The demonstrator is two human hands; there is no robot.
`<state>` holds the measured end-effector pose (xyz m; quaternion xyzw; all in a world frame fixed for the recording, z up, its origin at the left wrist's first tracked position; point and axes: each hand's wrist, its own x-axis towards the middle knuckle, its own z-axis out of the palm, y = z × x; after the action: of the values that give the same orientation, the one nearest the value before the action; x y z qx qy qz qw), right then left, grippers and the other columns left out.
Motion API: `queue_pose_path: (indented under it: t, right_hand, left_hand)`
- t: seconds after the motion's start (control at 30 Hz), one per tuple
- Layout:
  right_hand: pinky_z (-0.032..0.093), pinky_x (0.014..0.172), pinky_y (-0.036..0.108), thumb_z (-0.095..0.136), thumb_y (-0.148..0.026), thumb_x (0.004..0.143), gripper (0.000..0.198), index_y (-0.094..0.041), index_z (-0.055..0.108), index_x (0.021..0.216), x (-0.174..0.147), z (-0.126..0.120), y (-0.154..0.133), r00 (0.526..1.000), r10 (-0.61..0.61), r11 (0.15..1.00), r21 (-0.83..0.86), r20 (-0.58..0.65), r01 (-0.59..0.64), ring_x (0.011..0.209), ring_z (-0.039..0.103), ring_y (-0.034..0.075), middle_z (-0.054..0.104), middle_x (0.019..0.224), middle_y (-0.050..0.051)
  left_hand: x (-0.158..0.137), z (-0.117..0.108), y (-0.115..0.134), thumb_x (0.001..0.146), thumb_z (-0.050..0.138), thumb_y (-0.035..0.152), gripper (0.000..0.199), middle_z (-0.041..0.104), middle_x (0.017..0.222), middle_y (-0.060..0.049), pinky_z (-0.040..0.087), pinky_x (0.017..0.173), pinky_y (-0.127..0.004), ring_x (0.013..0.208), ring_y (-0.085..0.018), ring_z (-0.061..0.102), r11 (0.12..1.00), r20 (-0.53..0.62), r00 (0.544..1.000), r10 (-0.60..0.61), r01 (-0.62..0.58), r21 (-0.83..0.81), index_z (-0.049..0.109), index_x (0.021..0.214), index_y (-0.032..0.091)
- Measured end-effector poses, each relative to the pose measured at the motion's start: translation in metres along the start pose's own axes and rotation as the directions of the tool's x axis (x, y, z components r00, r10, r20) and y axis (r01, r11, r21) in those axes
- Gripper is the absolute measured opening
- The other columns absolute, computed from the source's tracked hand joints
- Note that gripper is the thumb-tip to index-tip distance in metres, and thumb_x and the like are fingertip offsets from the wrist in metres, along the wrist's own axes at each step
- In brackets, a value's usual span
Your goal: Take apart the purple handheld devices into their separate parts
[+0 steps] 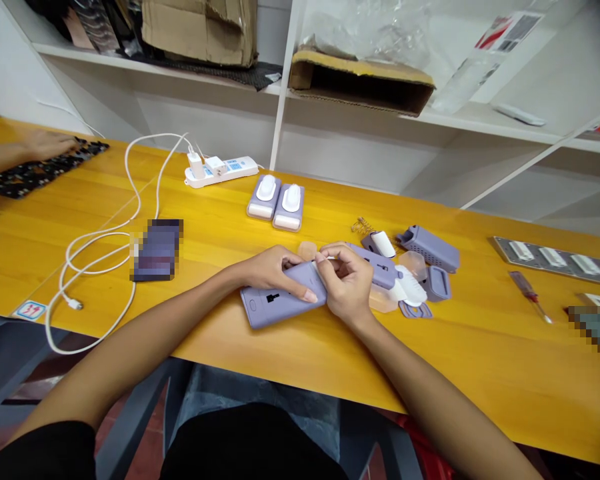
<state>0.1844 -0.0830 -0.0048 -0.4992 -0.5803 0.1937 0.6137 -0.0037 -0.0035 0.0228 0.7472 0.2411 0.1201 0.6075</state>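
A purple plastic case with a black keyhole-like slot and an oval mark lies tilted over the table's near edge. Fingers and thumb of my left hand are wrapped over it, the thumb pressed flat on its upper face. At its right end my right hand is closed in a pinch; whatever those fingertips grip is hidden. Just behind the right hand lie another purple slotted case, a white ribbed part, clear plastic cups and a small purple box.
Two purple units with white knobs stand at the back. Springs, a perforated purple housing, a screwdriver and a metal strip lie rightward. Leftward are a cable, phone, power strip and another person's hand.
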Motion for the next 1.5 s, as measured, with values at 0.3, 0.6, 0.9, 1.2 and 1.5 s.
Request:
queue_pose_path:
  t: [0.3,0.6,0.9,1.2,1.5]
  right_hand:
    - [0.043,0.061,0.031,0.07,-0.029,0.099,0.018,-0.023,0.073,0.082,0.0,-0.003,0.003,0.997,-0.072,0.995,-0.067,-0.018,0.07,0.068,0.061,0.017,0.07,0.08,0.002]
    - [0.041,0.058,0.03,0.07,-0.029,0.098,0.018,-0.023,0.072,0.081,0.001,-0.001,0.004,0.998,-0.056,0.998,-0.038,-0.027,0.055,0.066,0.059,0.017,0.07,0.081,0.002]
    - [0.043,0.06,0.032,0.067,-0.03,0.098,0.019,-0.024,0.07,0.08,0.002,0.0,-0.003,0.994,-0.086,0.996,-0.043,-0.067,0.083,0.073,0.062,0.02,0.068,0.078,0.003]
    - [0.045,0.064,0.034,0.066,-0.028,0.098,0.02,-0.023,0.07,0.078,0.002,-0.004,-0.002,0.993,-0.097,0.995,-0.043,-0.065,0.094,0.074,0.063,0.02,0.07,0.078,0.003]
    - [0.044,0.063,0.033,0.067,-0.03,0.098,0.021,-0.024,0.071,0.078,0.005,-0.004,-0.003,0.994,-0.106,0.994,-0.01,-0.02,0.106,0.071,0.061,0.019,0.07,0.078,0.003]
  left_hand:
    - [0.001,0.001,-0.004,0.065,0.1,0.054,0.05,0.058,0.074,0.004,0.036,0.061,-0.025,0.069,-0.012,0.051,1.0,-0.006,1.0,0.021,-0.021,-0.021,0.069,0.078,0.017]
    - [0.001,0.003,0.001,0.061,0.102,0.055,0.053,0.059,0.074,0.003,0.038,0.062,-0.026,0.069,-0.013,0.053,0.999,-0.024,1.0,0.001,-0.002,-0.048,0.069,0.077,0.017]
    - [0.002,0.005,-0.004,0.063,0.101,0.052,0.051,0.053,0.074,0.004,0.034,0.061,-0.024,0.069,-0.011,0.048,0.998,-0.048,0.998,0.031,-0.034,-0.054,0.067,0.076,0.017]
    - [0.003,0.009,-0.007,0.064,0.102,0.049,0.049,0.056,0.076,0.004,0.036,0.062,-0.025,0.071,-0.012,0.05,0.994,-0.041,0.999,0.036,-0.04,-0.098,0.069,0.079,0.017]
    - [0.01,0.018,-0.015,0.073,0.103,0.043,0.067,0.073,0.12,-0.007,0.054,0.099,-0.036,0.11,-0.021,0.071,0.943,-0.146,0.967,0.21,-0.24,-0.231,0.065,0.123,0.021]
